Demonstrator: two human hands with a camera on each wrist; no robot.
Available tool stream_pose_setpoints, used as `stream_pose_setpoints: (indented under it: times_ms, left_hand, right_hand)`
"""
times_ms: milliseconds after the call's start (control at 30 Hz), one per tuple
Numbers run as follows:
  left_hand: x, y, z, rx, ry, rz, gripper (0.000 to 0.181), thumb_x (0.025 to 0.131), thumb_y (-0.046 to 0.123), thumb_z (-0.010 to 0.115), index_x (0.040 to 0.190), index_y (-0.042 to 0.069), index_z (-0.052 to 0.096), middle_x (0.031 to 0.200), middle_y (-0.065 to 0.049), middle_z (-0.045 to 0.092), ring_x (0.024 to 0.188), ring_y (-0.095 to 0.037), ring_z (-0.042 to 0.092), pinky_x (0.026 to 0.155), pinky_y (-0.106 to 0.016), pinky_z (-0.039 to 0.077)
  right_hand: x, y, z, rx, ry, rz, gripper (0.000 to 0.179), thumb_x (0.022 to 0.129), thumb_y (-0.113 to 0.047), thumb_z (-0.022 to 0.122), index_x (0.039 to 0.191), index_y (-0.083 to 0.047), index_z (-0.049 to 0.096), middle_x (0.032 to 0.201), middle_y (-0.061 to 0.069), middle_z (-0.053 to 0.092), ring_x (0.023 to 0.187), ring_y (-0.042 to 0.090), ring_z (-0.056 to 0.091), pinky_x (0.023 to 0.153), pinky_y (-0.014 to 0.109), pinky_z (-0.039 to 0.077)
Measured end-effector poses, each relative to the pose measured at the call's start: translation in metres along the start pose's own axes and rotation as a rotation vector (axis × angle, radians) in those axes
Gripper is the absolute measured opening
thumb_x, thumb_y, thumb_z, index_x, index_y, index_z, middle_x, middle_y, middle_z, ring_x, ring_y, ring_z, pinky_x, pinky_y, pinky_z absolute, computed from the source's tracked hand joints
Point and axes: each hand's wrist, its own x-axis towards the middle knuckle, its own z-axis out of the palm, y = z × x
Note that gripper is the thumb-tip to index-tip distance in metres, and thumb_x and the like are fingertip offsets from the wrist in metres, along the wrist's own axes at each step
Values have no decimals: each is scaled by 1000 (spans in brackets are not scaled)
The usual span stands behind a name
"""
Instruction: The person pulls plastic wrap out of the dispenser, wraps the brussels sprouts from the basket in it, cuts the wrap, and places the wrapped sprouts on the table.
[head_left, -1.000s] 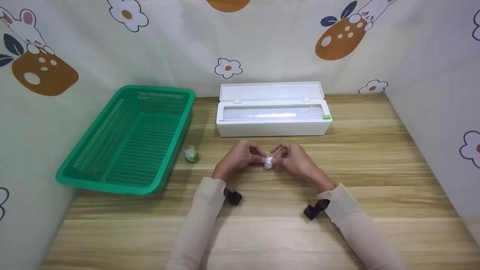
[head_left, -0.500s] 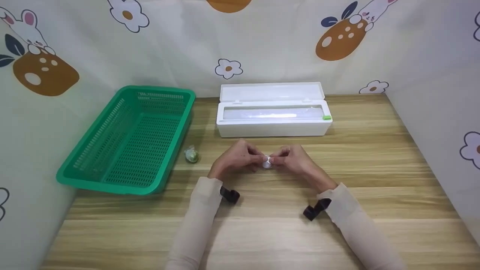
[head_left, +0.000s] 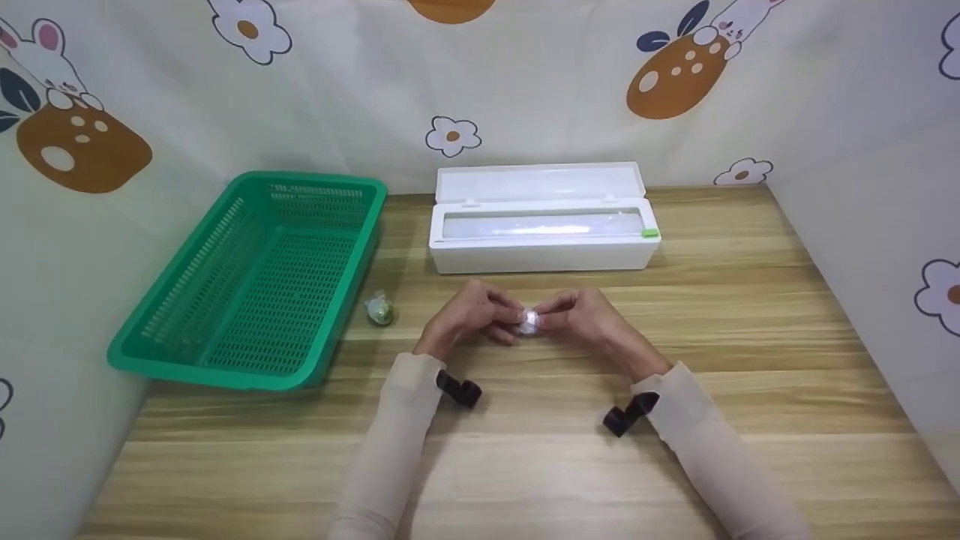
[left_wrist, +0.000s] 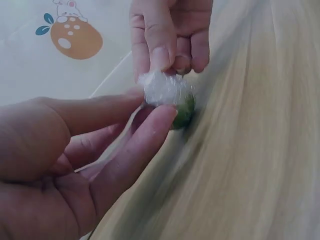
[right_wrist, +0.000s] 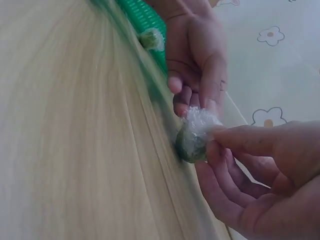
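Note:
A small round green fruit wrapped in cling film (head_left: 529, 322) is between both hands, near the middle of the table. My left hand (head_left: 472, 311) pinches it from the left, its thumb and forefinger tips at the bunched film (left_wrist: 165, 89). From the other side my right hand (head_left: 589, 319) holds it between thumb and fingers. Green skin shows under the gathered white film in the right wrist view, where the wrapped fruit (right_wrist: 190, 147) hangs just beyond the right fingertips. A second film-wrapped green fruit (head_left: 381, 309) lies on the table to the left, touched by neither hand.
The green slotted basket (head_left: 346, 289) stands at the left, beside the second fruit. Behind the hands is a white cling film dispenser (head_left: 544, 259) with its lid raised and a roll inside. Patterned cloth walls (head_left: 360, 97) border the wooden table (head_left: 525, 465) at the back and sides.
Both hands keep to the fruit while their fingers shift round the film. The left hand has moved slightly left, and its lower fingers now show beneath. Basket, dispenser and second fruit stay put.

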Motion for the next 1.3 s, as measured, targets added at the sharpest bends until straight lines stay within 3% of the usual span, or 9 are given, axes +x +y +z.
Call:
stream_pose_setpoints:
  times_ms: [200, 433, 700, 967, 1300]
  left_hand:
    - [1, 2, 2, -110, 50, -47, 24, 86, -5, 73, 109, -7, 72, 108, -26, 73, 77, -20, 76, 77, -29, 62]
    - [2, 2, 6, -152, 49, -20, 23, 84, -8, 73, 107, -9, 72, 105, -26, 73, 75, -19, 76, 78, -29, 62]
    - [2, 1, 6, -98, 13, -22, 23, 86, -2, 74, 109, -6, 73, 104, -23, 75, 73, -18, 75, 72, -29, 62]
    - [1, 1, 5, -112, -26, -3, 26, 84, -2, 76, 109, -6, 71, 105, -24, 74, 76, -22, 76, 73, -32, 62]
    - [1, 1, 2, -36, 46, -50, 28, 82, 0, 78, 110, 1, 75, 103, -19, 76, 69, -17, 74, 68, -29, 62]
  right_hand:
    - [2, -1, 2, 6, 26, 37, 24, 80, -17, 85, 103, -12, 79, 111, 7, 77, 107, 17, 64, 87, 21, 46]
    - [1, -1, 3, 29, -2, -21, 34, 76, -4, 85, 107, 1, 73, 96, 11, 77, 83, 9, 70, 76, 19, 56]
    - [0, -2, 9, -54, 41, -68, 26, 73, 0, 86, 93, -2, 69, 95, 7, 73, 83, 11, 67, 75, 20, 55]
    - [2, 1, 7, 13, 58, -51, 24, 72, 4, 84, 93, -2, 74, 91, 4, 70, 83, 11, 68, 72, 19, 56]
    - [2, 0, 6, 174, -18, 28, 20, 87, -9, 77, 102, 5, 74, 94, 6, 71, 77, 13, 72, 76, 29, 62]
